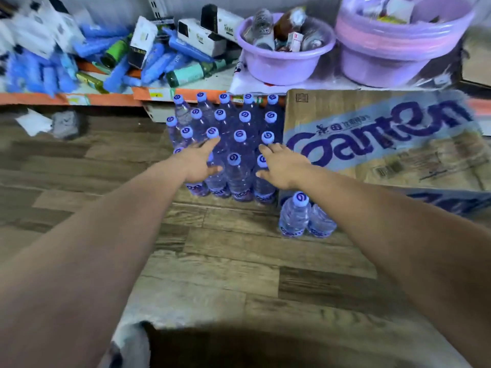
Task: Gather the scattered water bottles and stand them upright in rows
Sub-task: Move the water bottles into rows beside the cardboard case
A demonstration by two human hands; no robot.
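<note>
Wood-plank floor (225, 261), with a low shelf (106, 99) with an orange front edge along its far side. Left end of shelf: heap of blue packs (39, 73), white boxes and green bottles lying on their sides, blurred. On the floor below it, near the far left, a scrap of white paper (33, 123) beside a grey crumpled wad. Centre, against the shelf front: block of water bottles (240, 136), all upright with lilac caps, in roughly four rows running left to right; the back row shows five caps. Left hand (198, 162) is held over the front-left part of the block, palm down. Its fingers (210, 143) are straight and close together, thumb apart, gripping nothing; the tips reach a third-row cap, contact cannot be told. Right hand (283, 166) is over the front-right part, also palm down. Its fingers (265, 150) are straight and together, thumb out to the side, holding nothing; the tips are just beside a third-row cap. Right of the block, just beside it: cardboard carton (385, 144) with large purple lettering on a blue band. At the carton's near-left corner stand two more bottles (295, 216), upright and touching each other, apart from the block; the right one's cap is hidden by the right forearm. On the shelf above the carton: small purple basin (281, 63) holding bottles, and a larger purple basin (385, 59) to its right.
</note>
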